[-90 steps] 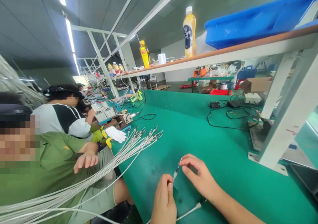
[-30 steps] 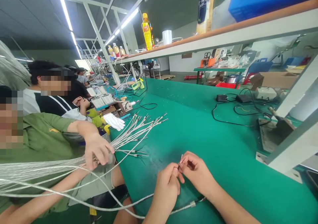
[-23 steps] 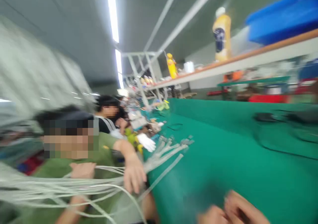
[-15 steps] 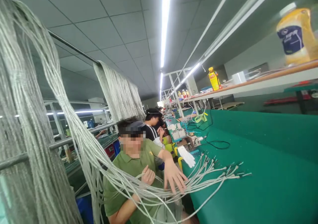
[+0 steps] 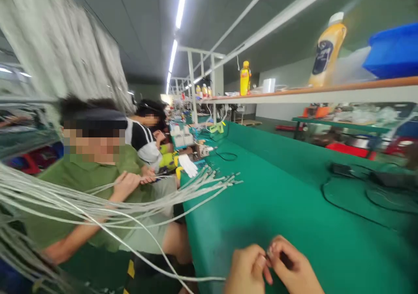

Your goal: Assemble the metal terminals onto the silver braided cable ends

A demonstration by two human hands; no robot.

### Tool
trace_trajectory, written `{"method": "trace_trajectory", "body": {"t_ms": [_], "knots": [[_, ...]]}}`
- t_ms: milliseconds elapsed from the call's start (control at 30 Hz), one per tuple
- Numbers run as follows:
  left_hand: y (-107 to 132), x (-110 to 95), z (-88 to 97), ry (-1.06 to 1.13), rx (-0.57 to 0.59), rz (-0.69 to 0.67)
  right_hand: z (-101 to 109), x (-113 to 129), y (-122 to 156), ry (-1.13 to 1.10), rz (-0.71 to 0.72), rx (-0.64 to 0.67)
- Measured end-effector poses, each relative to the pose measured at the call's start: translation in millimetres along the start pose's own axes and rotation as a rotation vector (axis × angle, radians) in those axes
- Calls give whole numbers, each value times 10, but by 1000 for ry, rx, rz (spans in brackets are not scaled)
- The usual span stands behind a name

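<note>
Low in the view, over the near part of the green table (image 5: 310, 207), my two hands are close together. My left hand (image 5: 246, 270) is closed, and a grey-white braided cable (image 5: 202, 279) runs into it from the left. My right hand (image 5: 292, 263) pinches at the left fingertips with thumb and forefinger. What sits between those fingers is too small and blurred to make out. A bundle of similar cables (image 5: 146, 207) stretches from the left to the table edge, its ends fanned out on the green top.
A co-worker in a green shirt (image 5: 133, 163) sits at left, both hands on a cable. White gloves (image 5: 187, 165) and small machines (image 5: 183, 139) lie farther along. Black adapters with cords (image 5: 341, 170) rest at right. Above runs a shelf (image 5: 287, 95) with bottles and a blue bin (image 5: 395, 50).
The view has swung right and down. My hands have come into view at the bottom. The co-worker's outstretched hand has drawn back from the bundle to the other hand.
</note>
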State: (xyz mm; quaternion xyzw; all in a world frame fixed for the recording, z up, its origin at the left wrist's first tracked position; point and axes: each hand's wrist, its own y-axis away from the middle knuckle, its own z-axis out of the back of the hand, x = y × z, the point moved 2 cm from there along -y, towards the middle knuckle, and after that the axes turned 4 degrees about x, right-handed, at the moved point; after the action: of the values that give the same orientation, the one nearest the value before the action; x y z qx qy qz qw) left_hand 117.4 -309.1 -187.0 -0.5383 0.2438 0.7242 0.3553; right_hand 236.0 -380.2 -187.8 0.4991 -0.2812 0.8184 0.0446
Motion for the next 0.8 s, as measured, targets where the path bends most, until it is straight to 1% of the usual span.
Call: {"method": "trace_trajectory", "body": {"t_ms": [33, 133, 267, 367, 533, 800], "knots": [[33, 18, -26, 6, -4, -10, 19, -10, 23, -47, -27, 32], [41, 34, 1, 23, 24, -45, 5, -2, 30, -109, -101, 28], [5, -7, 41, 21, 8, -48, -3, 42, 4, -185, -126, 53], [14, -30, 31, -14, 6, -62, 27, 9, -1, -214, -137, 92], [21, -15, 20, -43, -10, -49, 37, -68, 10, -177, -143, 40], [7, -27, 28, -109, -1, -64, 9, -25, -1, -159, -122, 0]]}}
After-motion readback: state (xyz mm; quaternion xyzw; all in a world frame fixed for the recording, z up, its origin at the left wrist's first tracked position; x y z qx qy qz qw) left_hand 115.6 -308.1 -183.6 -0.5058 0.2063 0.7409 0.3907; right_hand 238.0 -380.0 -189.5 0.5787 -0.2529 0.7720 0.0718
